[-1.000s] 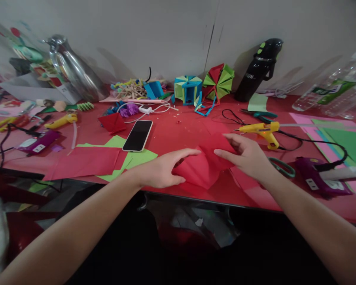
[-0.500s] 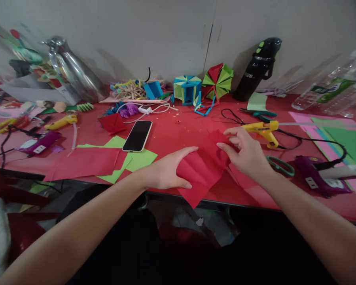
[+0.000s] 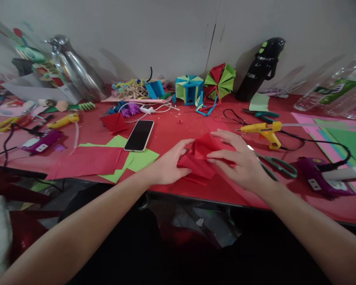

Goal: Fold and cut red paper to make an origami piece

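Observation:
A creased sheet of red paper (image 3: 199,166) lies near the table's front edge, partly folded up in the middle. My left hand (image 3: 172,164) grips its left side between thumb and fingers. From the right, my right hand (image 3: 240,160) rests its spread fingers against the raised part of the paper. Green scissors (image 3: 281,167) lie just right of my right hand. A phone (image 3: 139,135) sits to the left, beside stacked red sheets (image 3: 87,161) and light green sheets (image 3: 148,157).
Yellow glue guns (image 3: 265,128) lie at right and left, with purple power blocks (image 3: 320,176) and cords. Along the wall stand a steel jug (image 3: 80,71), paper models (image 3: 190,90), a black bottle (image 3: 259,69) and clear bottles (image 3: 329,89). Coloured sheets (image 3: 344,138) lie far right.
The red paper's front corner has folded up from the table edge, and the sheet is more bunched. My right hand's fingers have spread and moved down slightly. The view has shifted a little.

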`<action>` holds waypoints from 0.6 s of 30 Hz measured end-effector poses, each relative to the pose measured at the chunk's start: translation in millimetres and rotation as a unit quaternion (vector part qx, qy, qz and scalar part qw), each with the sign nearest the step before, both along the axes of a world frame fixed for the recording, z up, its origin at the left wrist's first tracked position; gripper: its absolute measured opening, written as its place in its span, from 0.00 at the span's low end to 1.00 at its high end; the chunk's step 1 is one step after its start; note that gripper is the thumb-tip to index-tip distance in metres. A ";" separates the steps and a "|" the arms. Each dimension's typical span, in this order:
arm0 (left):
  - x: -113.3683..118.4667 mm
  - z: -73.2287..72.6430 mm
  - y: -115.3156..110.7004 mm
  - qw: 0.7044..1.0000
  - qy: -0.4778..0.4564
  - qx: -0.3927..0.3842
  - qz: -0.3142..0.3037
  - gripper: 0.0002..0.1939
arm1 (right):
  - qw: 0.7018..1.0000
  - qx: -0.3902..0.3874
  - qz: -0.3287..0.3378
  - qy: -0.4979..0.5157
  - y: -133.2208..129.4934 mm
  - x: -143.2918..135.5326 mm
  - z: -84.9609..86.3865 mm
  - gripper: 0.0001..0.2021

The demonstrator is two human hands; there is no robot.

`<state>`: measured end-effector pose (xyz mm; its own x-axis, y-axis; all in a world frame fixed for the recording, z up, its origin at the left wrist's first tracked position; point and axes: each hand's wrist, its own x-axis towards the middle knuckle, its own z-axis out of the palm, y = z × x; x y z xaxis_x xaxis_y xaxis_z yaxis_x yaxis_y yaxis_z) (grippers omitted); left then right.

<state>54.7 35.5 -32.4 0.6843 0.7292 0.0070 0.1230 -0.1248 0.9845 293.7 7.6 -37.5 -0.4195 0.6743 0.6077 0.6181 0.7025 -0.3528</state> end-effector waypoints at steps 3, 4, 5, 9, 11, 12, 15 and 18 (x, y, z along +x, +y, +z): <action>1.6 -1.3 -1.9 1.000 0.007 -0.025 0.012 0.42 | 1.000 -0.025 -0.010 0.012 -4.6 -9.6 -1.4 0.08; 2.3 -1.4 -2.5 0.999 0.010 -0.020 0.023 0.42 | 0.999 -0.026 -0.012 0.014 -5.7 -12.2 -2.0 0.08; 3.1 -1.4 -2.9 0.999 0.009 -0.015 0.034 0.42 | 0.999 -0.026 -0.013 0.015 -6.5 -14.2 -2.6 0.08; 4.8 -0.4 -3.5 0.999 -0.013 -0.036 0.038 0.41 | 0.999 -0.031 -0.014 0.010 -7.9 -16.0 -4.3 0.09; 4.9 0.2 -3.8 0.998 -0.023 -0.052 0.026 0.42 | 0.999 -0.041 -0.010 0.007 -8.4 -15.3 -4.9 0.09; 5.2 0.7 -4.1 0.997 -0.029 -0.060 0.025 0.43 | 0.999 -0.046 -0.006 0.005 -8.7 -15.1 -5.1 0.10; 7.5 2.2 -6.0 0.994 -0.043 -0.093 0.042 0.40 | 0.999 -0.053 0.002 -0.002 -9.7 -16.1 -5.4 0.11; 11.6 2.9 -8.1 0.989 -0.057 -0.123 0.052 0.37 | 0.999 -0.048 -0.009 0.003 -10.6 -17.9 -4.8 0.12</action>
